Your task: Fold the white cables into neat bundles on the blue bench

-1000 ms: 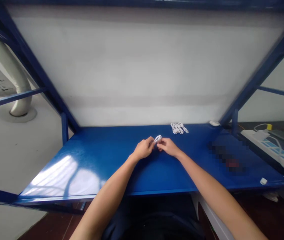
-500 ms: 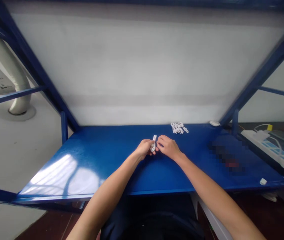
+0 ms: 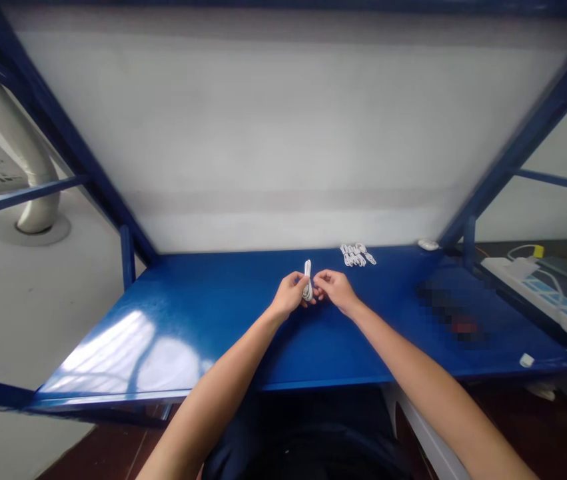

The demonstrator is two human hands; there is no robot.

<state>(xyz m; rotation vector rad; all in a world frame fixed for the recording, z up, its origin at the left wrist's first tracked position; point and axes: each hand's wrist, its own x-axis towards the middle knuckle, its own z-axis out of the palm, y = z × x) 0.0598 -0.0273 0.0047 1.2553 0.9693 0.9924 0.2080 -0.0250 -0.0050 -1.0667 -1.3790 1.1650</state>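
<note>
Head: left hand (image 3: pixel 289 296) grips white cord (image 3: pixel 308 281), right fingers (image 3: pixel 320 280) seemingly touching.

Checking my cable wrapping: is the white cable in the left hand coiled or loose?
Coiled: the white cable stands as a narrow looped bundle, pinched in the left hand.

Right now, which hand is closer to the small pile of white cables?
Right hand, in front of and left of the white cable pile. Left hand is farther left, holding a coiled white cable.
</note>
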